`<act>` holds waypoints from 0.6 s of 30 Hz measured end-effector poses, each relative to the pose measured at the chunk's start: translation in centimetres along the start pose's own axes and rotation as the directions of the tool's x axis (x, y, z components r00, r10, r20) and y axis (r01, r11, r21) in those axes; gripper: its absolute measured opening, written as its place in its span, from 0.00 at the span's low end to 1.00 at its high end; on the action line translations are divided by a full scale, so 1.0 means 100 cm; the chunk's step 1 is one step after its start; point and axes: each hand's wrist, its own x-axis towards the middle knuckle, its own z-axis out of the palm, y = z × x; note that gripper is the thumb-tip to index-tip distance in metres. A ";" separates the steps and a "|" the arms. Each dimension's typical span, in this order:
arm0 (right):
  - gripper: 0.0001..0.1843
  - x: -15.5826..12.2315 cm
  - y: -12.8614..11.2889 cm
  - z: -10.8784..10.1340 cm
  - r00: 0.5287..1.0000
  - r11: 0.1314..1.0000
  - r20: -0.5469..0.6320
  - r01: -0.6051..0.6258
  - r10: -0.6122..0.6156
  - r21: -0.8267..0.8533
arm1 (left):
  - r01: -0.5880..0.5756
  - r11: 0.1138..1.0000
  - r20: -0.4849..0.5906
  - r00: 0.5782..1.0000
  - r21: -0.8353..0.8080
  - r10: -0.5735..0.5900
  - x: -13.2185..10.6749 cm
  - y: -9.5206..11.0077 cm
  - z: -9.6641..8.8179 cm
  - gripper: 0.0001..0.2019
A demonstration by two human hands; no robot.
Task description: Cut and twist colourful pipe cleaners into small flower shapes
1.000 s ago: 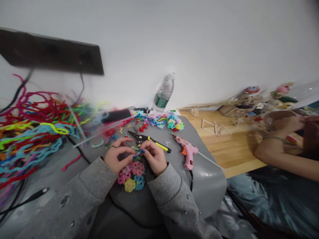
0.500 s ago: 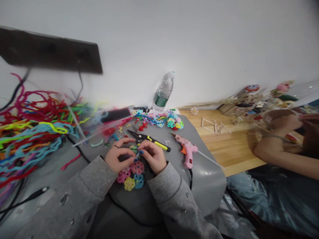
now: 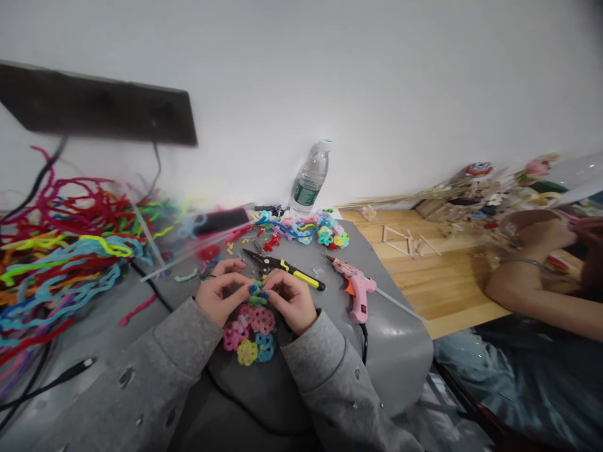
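Observation:
Between my fingertips is a small green pipe-cleaner piece [image 3: 257,299], bent into loops. My left hand [image 3: 223,292] pinches it from the left, and my right hand [image 3: 291,301] pinches its other side. Just below them on the grey mat lie pipe-cleaner flowers: pink ones [image 3: 262,320], a yellow one [image 3: 247,353] and a blue one [image 3: 265,347]. Black-and-yellow pliers [image 3: 301,276] rest behind my right hand, partly hidden by it. A pink hot glue gun [image 3: 360,295] lies further right with a glue stick out of its back.
Loose coloured pipe cleaners [image 3: 70,251] pile up on the left. More finished flowers [image 3: 325,233] and a water bottle [image 3: 309,179] stand by the wall. On the right, a co-worker's arm [image 3: 532,282] rests at a wooden table [image 3: 419,276]. A black cable [image 3: 249,408] crosses the mat.
My fingertips have drawn closer around the piece, and its green loops now show more clearly. My left fingers have curled in slightly. The whole view has shifted a little.

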 end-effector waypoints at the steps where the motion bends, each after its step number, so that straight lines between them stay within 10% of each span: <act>1: 0.09 0.000 0.000 0.000 1.000 1.000 0.002 0.002 -0.002 0.006 | 0.022 0.999 0.011 1.000 -0.025 -0.021 0.000 0.000 0.001 0.11; 18: 0.15 0.001 -0.001 0.000 0.995 0.995 -0.022 -0.093 0.094 0.029 | -0.034 0.999 0.061 0.997 -0.024 0.035 -0.001 0.016 0.000 0.09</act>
